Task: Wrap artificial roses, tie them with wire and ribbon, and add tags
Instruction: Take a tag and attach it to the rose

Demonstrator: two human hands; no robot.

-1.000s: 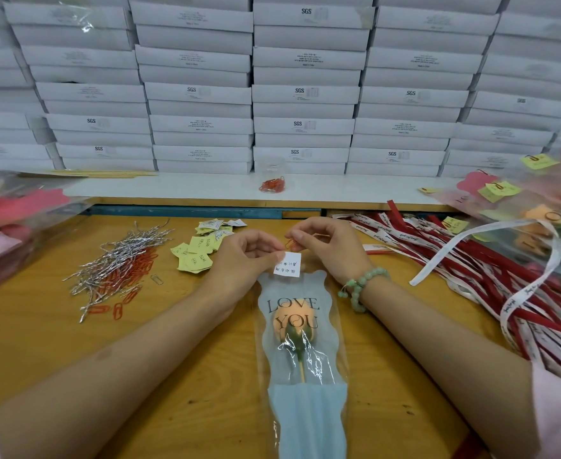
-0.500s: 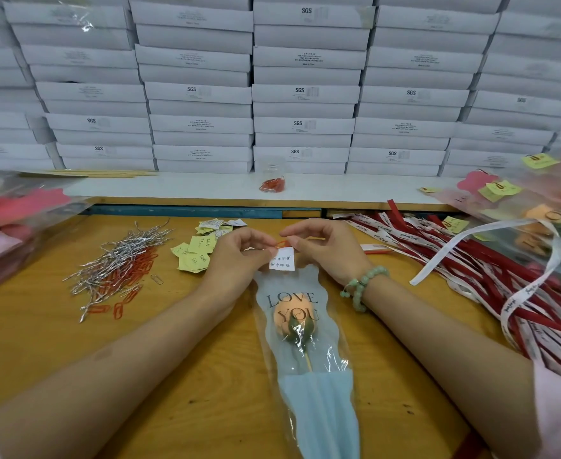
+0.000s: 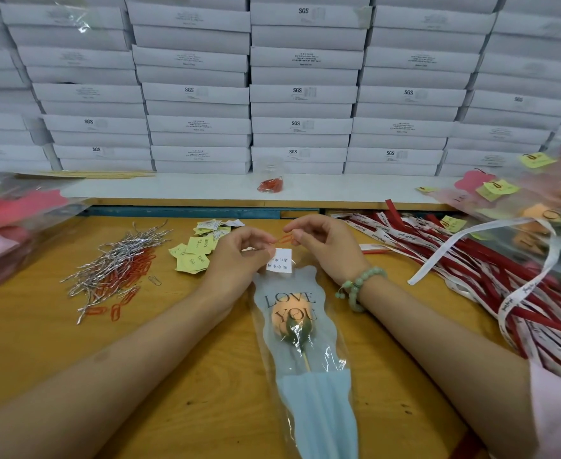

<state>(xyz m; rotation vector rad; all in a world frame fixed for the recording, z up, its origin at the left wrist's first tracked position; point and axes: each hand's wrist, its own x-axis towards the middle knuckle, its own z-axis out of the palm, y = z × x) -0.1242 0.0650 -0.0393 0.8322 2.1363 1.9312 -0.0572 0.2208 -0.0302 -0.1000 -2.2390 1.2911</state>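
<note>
Here, the rose (image 3: 294, 321): an orange artificial bloom is laid in a clear sleeve (image 3: 318, 402) printed LOVE YOU, at the centre of the wooden table (image 3: 33, 342), with the stem pointing to 6 o'clock.
White tag (image 3: 279, 265): it is held against the sleeve's top edge, at 12 o'clock of the bloom.
Left hand (image 3: 239, 256): the fingers are curled and the tag is pinched by its left edge.
Right hand (image 3: 327, 248): an orange paper clip (image 3: 285, 239) is pinched between thumb and forefinger, just above the tag; a green bead bracelet (image 3: 358, 286) is worn at the wrist.
Wire ties (image 3: 120, 256): a silver heap mixed with orange clips is seen at 9 o'clock.
Yellow tags (image 3: 193, 256): these are scattered at 11 o'clock, near the left hand.
Ribbons (image 3: 471, 260): red and white lengths are piled at 3 o'clock.
Boxes (image 3: 302, 94): white ones are stacked in rows at 12 o'clock.
</note>
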